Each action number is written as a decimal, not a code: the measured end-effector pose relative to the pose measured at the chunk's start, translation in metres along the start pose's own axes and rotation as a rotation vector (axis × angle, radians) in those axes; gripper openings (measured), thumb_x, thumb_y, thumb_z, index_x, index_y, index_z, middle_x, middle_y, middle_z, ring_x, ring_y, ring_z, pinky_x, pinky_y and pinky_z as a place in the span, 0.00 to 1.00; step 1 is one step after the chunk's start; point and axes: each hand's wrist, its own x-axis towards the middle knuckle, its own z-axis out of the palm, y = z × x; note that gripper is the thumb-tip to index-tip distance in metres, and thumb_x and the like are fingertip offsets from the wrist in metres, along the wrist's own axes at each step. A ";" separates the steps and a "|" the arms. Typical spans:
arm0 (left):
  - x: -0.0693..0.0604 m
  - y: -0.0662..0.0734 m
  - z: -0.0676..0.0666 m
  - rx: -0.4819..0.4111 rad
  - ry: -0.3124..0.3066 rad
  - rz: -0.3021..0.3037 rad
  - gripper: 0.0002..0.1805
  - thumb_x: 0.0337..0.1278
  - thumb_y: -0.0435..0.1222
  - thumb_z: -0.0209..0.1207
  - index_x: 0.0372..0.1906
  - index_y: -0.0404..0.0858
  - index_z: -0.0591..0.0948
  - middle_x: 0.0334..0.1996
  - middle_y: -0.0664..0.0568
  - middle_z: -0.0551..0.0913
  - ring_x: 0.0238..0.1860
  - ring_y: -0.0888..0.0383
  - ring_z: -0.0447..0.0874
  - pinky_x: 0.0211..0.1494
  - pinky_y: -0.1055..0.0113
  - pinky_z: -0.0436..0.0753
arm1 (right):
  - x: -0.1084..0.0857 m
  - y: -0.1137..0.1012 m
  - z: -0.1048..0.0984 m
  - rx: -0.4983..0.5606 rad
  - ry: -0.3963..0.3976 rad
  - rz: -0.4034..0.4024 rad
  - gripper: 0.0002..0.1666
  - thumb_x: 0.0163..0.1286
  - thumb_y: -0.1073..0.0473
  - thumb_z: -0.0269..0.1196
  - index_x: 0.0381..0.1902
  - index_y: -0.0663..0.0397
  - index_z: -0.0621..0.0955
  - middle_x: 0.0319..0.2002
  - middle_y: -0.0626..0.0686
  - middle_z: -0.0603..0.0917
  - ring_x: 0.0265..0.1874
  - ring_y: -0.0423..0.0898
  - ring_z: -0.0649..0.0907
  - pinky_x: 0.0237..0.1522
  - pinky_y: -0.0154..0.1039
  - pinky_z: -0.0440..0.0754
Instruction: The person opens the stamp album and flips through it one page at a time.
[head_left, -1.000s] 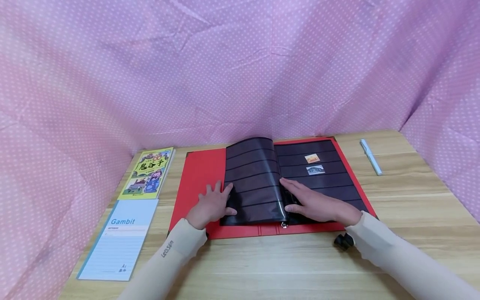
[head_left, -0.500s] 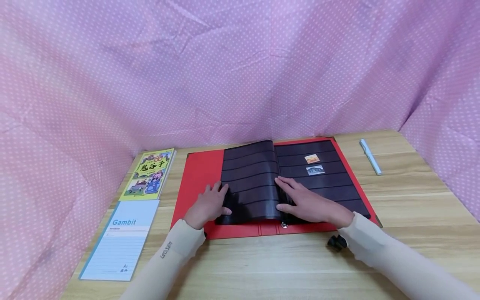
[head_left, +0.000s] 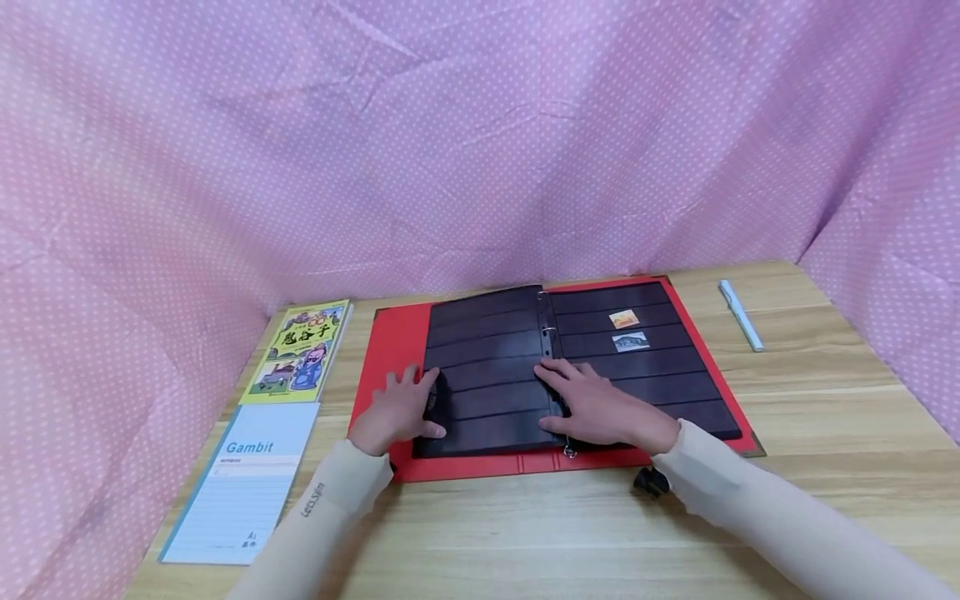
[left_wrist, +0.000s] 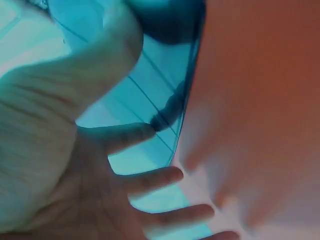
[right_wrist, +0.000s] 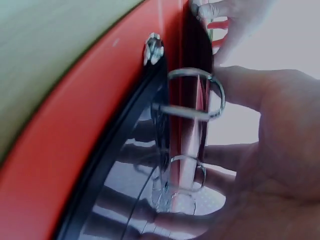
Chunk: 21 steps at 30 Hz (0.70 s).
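Note:
A red ring binder lies open, with black pocket pages on both sides. My left hand rests with spread fingers at the outer edge of the left black page. Close to the spine, my right hand touches that page's inner edge with extended fingers. Metal rings stand beside the fingers in the right wrist view. On the right black page sit two stamps, an orange one and a grey-blue one. Neither hand grips anything.
At left, a yellow comic-style book lies above a pale blue notebook. A light blue pen lies to the right of the binder. A pink dotted cloth hangs behind the wooden table.
The left page has flattened from a curled position, showing the rings at the spine. Both hands have slid left along with it.

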 end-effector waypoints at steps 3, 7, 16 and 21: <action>0.001 -0.008 0.000 -0.017 -0.047 0.000 0.55 0.36 0.52 0.74 0.72 0.45 0.59 0.68 0.38 0.55 0.63 0.36 0.54 0.59 0.38 0.65 | 0.004 -0.004 0.000 -0.027 -0.019 0.010 0.41 0.67 0.42 0.59 0.72 0.49 0.61 0.72 0.52 0.56 0.66 0.66 0.57 0.56 0.72 0.58; 0.002 -0.013 0.001 -0.011 -0.066 0.027 0.56 0.36 0.54 0.73 0.73 0.45 0.57 0.69 0.39 0.53 0.64 0.37 0.53 0.60 0.38 0.63 | 0.004 0.002 -0.006 0.030 -0.004 0.014 0.38 0.70 0.42 0.55 0.72 0.49 0.61 0.72 0.53 0.56 0.67 0.64 0.58 0.59 0.67 0.60; 0.001 -0.016 0.004 0.005 -0.074 0.021 0.56 0.36 0.54 0.72 0.73 0.45 0.57 0.70 0.38 0.53 0.64 0.37 0.54 0.60 0.38 0.62 | -0.042 0.063 -0.023 -0.006 0.070 0.117 0.34 0.70 0.44 0.56 0.64 0.62 0.70 0.64 0.67 0.65 0.63 0.65 0.63 0.60 0.62 0.62; 0.001 -0.016 0.005 0.006 -0.080 0.021 0.56 0.36 0.53 0.73 0.73 0.44 0.57 0.69 0.38 0.53 0.64 0.36 0.54 0.60 0.37 0.61 | -0.076 0.096 -0.034 -0.047 0.128 0.182 0.35 0.68 0.45 0.58 0.60 0.69 0.72 0.60 0.73 0.67 0.60 0.71 0.64 0.57 0.66 0.63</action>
